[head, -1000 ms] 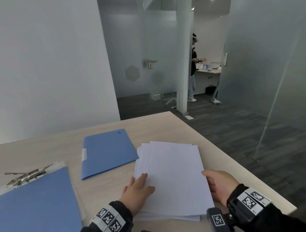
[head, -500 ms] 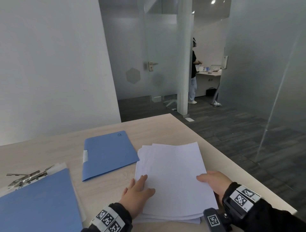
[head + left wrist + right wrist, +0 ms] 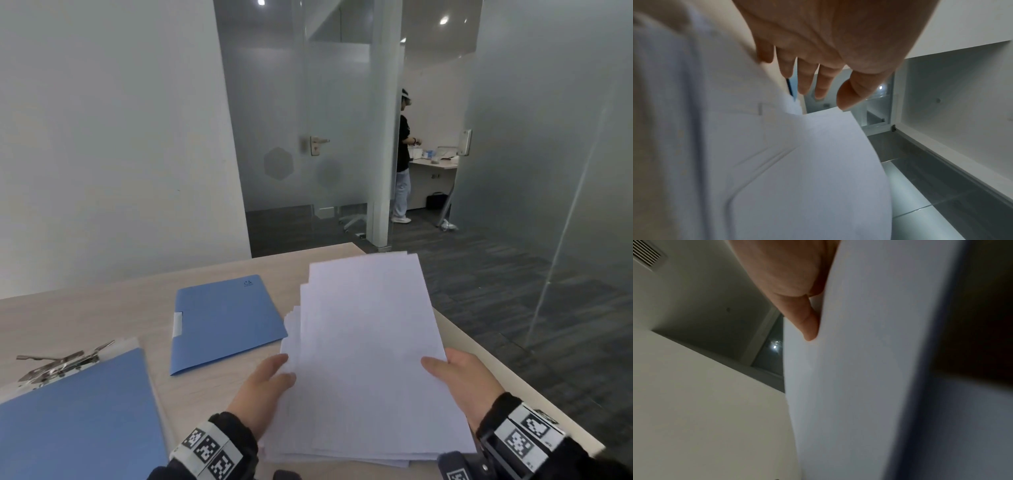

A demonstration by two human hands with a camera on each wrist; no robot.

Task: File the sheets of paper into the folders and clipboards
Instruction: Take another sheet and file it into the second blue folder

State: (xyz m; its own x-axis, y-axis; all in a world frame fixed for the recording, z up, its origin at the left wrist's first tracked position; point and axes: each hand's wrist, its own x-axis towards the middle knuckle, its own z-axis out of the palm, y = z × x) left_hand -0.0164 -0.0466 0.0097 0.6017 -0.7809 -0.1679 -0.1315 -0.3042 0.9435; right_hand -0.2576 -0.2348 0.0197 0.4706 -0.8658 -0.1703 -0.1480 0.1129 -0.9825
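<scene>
Fingers (image 3: 432, 364) of the right hand (image 3: 460, 383) pinch the sheets (image 3: 366, 346); left hand (image 3: 262, 390) fingers lie spread alongside. Square the edges on the bench (image 3: 102, 308) before filing.

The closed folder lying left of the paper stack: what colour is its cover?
Blue, seen best in the head view: the folder lies flat on the table.

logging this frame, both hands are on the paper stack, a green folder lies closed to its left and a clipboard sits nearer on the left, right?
One thing is off: the folder is blue, not green, as the head view shows. The rest holds: left hand and right hand are on the paper stack, and the clipboard sits nearer on the left.
</scene>
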